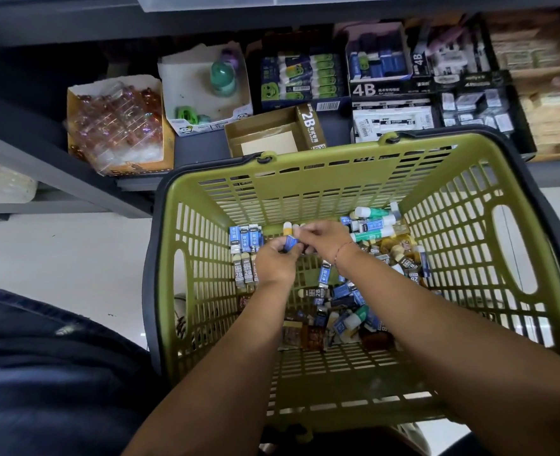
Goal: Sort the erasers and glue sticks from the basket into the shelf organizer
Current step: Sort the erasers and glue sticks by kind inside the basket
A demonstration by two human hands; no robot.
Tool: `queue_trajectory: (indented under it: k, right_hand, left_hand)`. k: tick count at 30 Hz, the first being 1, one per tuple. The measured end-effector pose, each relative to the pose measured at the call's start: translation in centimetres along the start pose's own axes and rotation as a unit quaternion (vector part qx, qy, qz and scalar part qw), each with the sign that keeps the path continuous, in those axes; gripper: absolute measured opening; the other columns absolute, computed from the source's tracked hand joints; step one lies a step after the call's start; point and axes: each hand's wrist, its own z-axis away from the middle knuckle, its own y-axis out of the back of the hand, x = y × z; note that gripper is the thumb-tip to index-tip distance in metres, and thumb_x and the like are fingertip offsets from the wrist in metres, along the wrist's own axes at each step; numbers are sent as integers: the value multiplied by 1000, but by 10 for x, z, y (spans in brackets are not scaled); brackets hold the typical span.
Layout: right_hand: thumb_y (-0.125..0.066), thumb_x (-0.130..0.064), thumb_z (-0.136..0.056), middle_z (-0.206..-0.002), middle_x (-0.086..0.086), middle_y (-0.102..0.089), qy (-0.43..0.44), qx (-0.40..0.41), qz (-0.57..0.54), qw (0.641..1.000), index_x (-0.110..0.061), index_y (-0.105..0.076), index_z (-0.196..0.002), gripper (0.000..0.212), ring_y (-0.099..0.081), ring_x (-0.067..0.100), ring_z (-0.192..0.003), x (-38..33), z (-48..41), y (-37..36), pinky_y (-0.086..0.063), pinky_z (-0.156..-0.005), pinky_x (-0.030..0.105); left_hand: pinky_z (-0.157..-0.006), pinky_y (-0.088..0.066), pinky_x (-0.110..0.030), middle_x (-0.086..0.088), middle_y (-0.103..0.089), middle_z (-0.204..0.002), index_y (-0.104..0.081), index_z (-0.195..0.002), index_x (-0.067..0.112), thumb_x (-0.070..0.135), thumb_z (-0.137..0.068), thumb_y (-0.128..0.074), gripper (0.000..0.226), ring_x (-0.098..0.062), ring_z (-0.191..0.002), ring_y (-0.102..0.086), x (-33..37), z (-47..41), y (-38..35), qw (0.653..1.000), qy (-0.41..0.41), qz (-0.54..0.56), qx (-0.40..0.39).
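Note:
Both my hands are down inside the green basket [311, 179]. My left hand [277, 261] grips a small blue-sleeved eraser [291, 244] between thumb and fingers. My right hand [324, 240] meets it from the right, its fingertips pinching the same eraser's top. A row of blue erasers [245, 237] and a row of gold 2B erasers [246, 270] lie lined up at the basket's left. Loose erasers [334, 301] are piled in the middle and right. Glue sticks [372, 222] lie at the far right corner.
The dark shelf beyond the basket holds an empty gold 2B box [272, 133], a box of green-capped glue sticks [301, 79], 4B eraser boxes [392, 103], a white box with a green bottle [206, 90] and a box of clear packets [117, 126]. White floor lies at left.

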Motion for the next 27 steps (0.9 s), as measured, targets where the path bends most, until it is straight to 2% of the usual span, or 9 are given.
queue_trajectory:
  k: [3, 6, 8, 11, 14, 18, 22, 24, 27]
  right_hand:
    - [-66, -19, -89, -64, 2, -60, -40, 20, -23, 999, -5, -69, -100, 18, -52, 9, -51, 2, -1, 4, -42, -43, 14]
    - [-69, -20, -87, -61, 6, -60, -75, 67, -25, 995, -8, -64, -89, 13, -51, 15, -49, 9, -8, 4, -45, -46, 24]
    - [-70, -23, -86, -60, 7, -60, -82, 76, -1, 994, -10, -60, -79, 18, -51, 17, -47, 14, -9, 2, -45, -47, 26]
    - [-72, -27, -84, -62, 9, -61, -73, 86, 38, 993, -14, -55, -70, 25, -52, 19, -46, 15, -12, -3, -45, -49, 27]
    - [-74, -25, -82, -69, 11, -61, -75, 104, 69, 989, -19, -46, -69, 32, -52, 24, -53, 14, -15, -7, -50, -63, 36]
    - [-69, -25, -86, -75, 15, -65, -72, 92, 135, 984, -11, -57, -70, 24, -60, 27, -63, 8, -14, -6, -53, -70, 38]
    - [-63, -25, -90, -107, 11, -70, -56, 97, 149, 983, -7, -69, -106, 25, -64, 28, -100, 7, -14, -3, -50, -86, 32]
    - [-66, -24, -89, -113, 9, -69, -52, 94, 142, 984, -7, -69, -110, 27, -64, 28, -103, 7, -14, -2, -51, -91, 33]
    - [-65, -19, -89, -107, 12, -69, -45, 112, 175, 977, -4, -69, -100, 20, -64, 29, -99, 7, -13, 1, -52, -86, 35]
  left_hand:
    - [-66, -45, -23, 7, -61, -71, -66, -80, 15, 15, -88, -69, 8, -12, -68, -56, 2, 2, -4, 1000, -7, -17, -5]
    - [-75, -39, -20, 8, -61, -85, -66, -96, 14, 19, -89, -68, 8, -15, -85, -57, 4, 4, -2, 999, 21, -10, 36]
    - [-82, -36, -18, 1, -64, -110, -64, -118, 7, 22, -91, -66, 31, -17, -104, -58, 4, 3, 0, 997, 38, -18, 60]
    - [-90, -36, -19, -7, -59, -132, -57, -130, 4, 24, -91, -65, 44, -22, -122, -54, 4, 0, 2, 996, 47, -25, 65]
    - [-93, -37, -21, -8, -57, -135, -55, -133, 5, 25, -92, -65, 46, -23, -125, -52, 6, -3, 2, 997, 57, -18, 51]
    - [-87, -34, -18, -8, -60, -132, -57, -131, 4, 23, -92, -65, 44, -22, -123, -54, 6, -5, 1, 997, 56, -7, 45]
    - [-90, -35, -19, -8, -60, -132, -57, -130, 3, 23, -91, -66, 44, -23, -124, -54, 3, -6, 1, 997, 57, -9, 44]
    - [-95, -36, -21, -8, -58, -134, -57, -130, 3, 23, -91, -66, 46, -22, -125, -53, 4, -5, 1, 997, 62, -7, 45]
    - [-99, -38, -24, -7, -57, -136, -57, -131, 4, 25, -90, -68, 47, -22, -127, -51, 2, -5, 3, 997, 66, -10, 49]
